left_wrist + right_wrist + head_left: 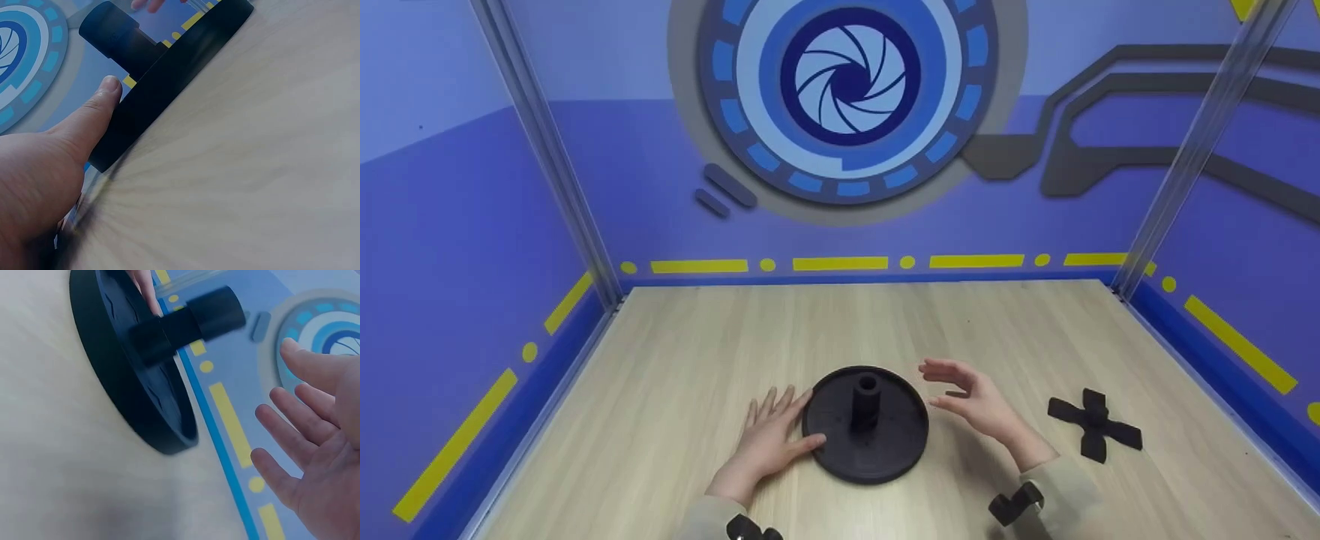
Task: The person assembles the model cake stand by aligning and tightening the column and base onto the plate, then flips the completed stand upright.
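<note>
A round black base (pixel 885 457) with a raised rim lies flat on the table, and a hollow black post (pixel 866 405) stands up from its middle. My left hand (pixel 771 442) is at the base's left side, thumb and forefinger right at the rim, fingers spread. In the left wrist view the thumb (pixel 95 115) lies along the base's edge. To the right of the base, my right hand (pixel 971 397) hovers apart from it, fingers loosely extended and holding nothing. The right wrist view has its palm and fingers (pixel 298 422) spread beside the base.
A black four-armed cross piece (pixel 1096 424) lies on the wooden table (pixel 720 337), right of my right forearm. Blue and purple printed panels (pixel 622 172) with metal corner posts (pixel 1181 150) enclose the table at the back and both sides.
</note>
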Available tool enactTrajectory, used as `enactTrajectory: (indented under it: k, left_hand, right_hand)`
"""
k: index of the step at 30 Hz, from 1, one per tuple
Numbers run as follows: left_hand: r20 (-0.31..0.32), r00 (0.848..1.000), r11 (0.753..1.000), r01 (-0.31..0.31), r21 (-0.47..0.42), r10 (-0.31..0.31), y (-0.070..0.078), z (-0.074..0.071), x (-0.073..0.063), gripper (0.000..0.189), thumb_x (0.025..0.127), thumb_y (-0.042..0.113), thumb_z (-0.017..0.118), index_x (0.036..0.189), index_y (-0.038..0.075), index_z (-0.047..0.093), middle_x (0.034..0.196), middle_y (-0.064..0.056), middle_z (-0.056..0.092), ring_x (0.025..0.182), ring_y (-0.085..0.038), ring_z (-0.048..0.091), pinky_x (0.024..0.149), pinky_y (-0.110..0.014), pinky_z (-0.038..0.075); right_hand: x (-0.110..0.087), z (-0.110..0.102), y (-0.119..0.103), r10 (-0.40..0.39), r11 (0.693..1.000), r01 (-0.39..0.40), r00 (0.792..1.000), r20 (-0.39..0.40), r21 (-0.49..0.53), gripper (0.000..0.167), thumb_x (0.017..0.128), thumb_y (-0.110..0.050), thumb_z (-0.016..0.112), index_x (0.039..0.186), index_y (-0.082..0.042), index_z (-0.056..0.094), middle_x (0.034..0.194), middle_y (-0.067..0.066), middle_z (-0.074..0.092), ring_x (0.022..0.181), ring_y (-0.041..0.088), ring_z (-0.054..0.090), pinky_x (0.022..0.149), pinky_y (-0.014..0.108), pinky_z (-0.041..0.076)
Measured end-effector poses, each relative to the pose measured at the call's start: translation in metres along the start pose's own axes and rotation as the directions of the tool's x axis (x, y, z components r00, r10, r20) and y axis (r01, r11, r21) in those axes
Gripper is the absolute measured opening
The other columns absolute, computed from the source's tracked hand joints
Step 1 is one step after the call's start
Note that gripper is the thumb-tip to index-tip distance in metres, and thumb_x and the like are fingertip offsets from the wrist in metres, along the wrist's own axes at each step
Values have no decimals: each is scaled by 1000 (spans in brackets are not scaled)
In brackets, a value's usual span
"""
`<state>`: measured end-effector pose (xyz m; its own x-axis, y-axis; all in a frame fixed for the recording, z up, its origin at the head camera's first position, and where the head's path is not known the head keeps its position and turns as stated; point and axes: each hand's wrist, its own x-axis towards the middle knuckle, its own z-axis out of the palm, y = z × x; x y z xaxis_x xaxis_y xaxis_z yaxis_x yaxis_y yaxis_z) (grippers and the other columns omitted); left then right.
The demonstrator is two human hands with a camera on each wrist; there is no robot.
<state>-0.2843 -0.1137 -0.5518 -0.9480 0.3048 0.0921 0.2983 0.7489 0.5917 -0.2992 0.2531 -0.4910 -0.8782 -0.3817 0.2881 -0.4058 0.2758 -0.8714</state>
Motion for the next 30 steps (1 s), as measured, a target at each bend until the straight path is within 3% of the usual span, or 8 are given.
enactTrajectory:
  k: [9, 24, 27, 30]
  left_hand:
    - [-9, 1000, 1000, 7, 26, -6, 2, -1, 0, 87, 90, 66, 65, 160, 21, 39, 168, -20, 29, 158, -49, 14, 128, -70, 3]
    - [-8, 1000, 1000, 3, 13, -2, 1, 0, 0, 86, 90, 64, 66, 159, 20, 40, 168, -21, 29, 158, -50, 14, 127, -71, 2]
    - [-4, 1000, 1000, 0, 15, 0, 2, -1, -1, 86, 90, 63, 66, 159, 19, 40, 168, -21, 30, 158, -50, 15, 127, -71, 2]
    - [-4, 1000, 1000, -3, 19, 3, 2, -1, -1, 87, 91, 63, 66, 160, 18, 39, 168, -22, 30, 157, -50, 15, 127, -71, 2]
  right_hand:
    - [-23, -38, -1, 66, 992, -75, 994, -84, -106, 54, 95, -19, 75, 145, -10, 56, 144, 12, 64, 131, 14, 62, 104, 18, 50]
    - [-75, -109, 1, 150, 966, -191, 964, -222, -176, 55, 98, -27, 72, 146, -8, 54, 146, 17, 61, 120, -12, 59, 94, 11, 54]
    - [-86, -124, 2, 167, 960, -216, 953, -252, -181, 55, 98, -26, 72, 146, -5, 54, 143, 6, 65, 117, -15, 58, 92, 7, 52]
    - [-97, -138, 7, 158, 958, -218, 944, -288, -186, 55, 98, -22, 72, 145, -2, 54, 134, -16, 67, 115, -17, 58, 91, 4, 50]
